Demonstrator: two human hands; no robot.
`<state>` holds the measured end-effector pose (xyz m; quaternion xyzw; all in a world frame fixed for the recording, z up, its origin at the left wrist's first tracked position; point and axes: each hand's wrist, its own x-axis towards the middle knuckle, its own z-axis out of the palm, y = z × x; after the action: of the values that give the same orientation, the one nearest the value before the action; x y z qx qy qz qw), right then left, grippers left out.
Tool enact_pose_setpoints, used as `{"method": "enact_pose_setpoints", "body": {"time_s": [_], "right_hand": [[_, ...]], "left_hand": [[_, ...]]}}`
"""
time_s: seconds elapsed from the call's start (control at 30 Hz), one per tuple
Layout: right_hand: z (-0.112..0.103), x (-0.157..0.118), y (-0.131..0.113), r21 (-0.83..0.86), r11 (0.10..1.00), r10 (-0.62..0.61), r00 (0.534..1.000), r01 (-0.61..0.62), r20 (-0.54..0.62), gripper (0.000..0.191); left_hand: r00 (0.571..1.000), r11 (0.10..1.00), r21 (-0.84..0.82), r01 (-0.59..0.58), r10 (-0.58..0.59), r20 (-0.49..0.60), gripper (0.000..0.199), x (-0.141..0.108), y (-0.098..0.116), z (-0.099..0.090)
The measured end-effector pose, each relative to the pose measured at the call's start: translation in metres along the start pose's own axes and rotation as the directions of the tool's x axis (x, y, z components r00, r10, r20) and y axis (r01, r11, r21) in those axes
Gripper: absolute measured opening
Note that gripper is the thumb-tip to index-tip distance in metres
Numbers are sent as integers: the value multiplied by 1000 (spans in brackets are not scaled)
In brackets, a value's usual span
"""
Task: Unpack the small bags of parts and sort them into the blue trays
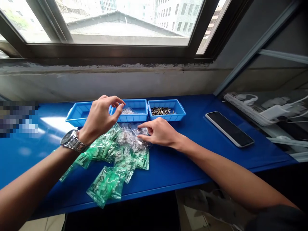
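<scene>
My left hand [101, 120] hangs over the blue plastic trays, thumb and forefinger pinched together; I cannot tell whether anything small lies between them. My right hand [160, 132] rests on a clear plastic bag of small parts [134, 138], with its thumb and forefinger around the bag. Green-tinted plastic bags of white parts [106, 186] lie heaped under both hands. Three blue trays stand in a row: left [78, 120], middle [132, 118], right [167, 117]. The right tray holds brass-tipped pins [161, 111], and the middle one holds a small clear bag [128, 111].
A black smartphone [229, 129] lies right of the trays on the blue table [183, 160]. A power strip with white chargers [247, 107] sits beyond the table's right end. A window [125, 25] and wall rise behind. A blurred patch covers the far left.
</scene>
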<state>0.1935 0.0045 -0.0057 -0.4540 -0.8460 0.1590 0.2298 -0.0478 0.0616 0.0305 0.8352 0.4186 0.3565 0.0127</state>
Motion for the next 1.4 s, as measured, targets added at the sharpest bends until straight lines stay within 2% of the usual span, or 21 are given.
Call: {"method": "enact_pose_setpoints", "body": {"time_s": [0.13,0.2,0.3,0.4,0.57,0.67,0.9,1.1,1.17,1.27,1.33,1.4], "right_hand": [[2,-1,-5,-48,998,40,999,-40,-12,28],[2,-1,-6,-65,997,32,999,-34,-31,21],[0,-1,-6,-61,998,18,1000,-19,-16,21],[-1,-1,-8,-83,996,19,1000,-18,17,25],[4,2,-13,-275,961,-1,1000,7,20,20],[6,3,-13,-327,944,-28,999,32,17,17],[0,6,-14,-120,992,-39,999,43,33,21],[7,7,-16,-195,979,-63,998,65,16,12],[6,6,-16,-106,993,-49,998,45,-35,11],[2,6,-15,197,980,56,986,-25,-157,9],[-2,5,-14,446,894,146,971,-48,-188,13],[-4,4,-12,655,754,207,964,-49,-166,18]], "left_hand": [[995,995,-40,-91,89,-37,20,-12,13,5],[989,990,-24,-141,140,-41,19,-18,14,7],[983,982,32,-185,186,-10,16,-26,10,10],[980,979,48,-199,199,9,15,-30,9,12],[978,977,43,-210,209,26,18,-31,14,12],[976,976,52,-213,210,49,21,-31,16,12],[982,981,64,-186,183,51,21,-32,14,12],[981,980,61,-187,184,55,22,-32,15,11],[982,981,46,-187,185,45,22,-32,15,11],[983,983,-1,-181,181,18,21,-31,16,10],[986,983,-88,-162,165,17,20,-31,18,7],[992,969,-226,-101,115,50,22,-30,21,4]]}}
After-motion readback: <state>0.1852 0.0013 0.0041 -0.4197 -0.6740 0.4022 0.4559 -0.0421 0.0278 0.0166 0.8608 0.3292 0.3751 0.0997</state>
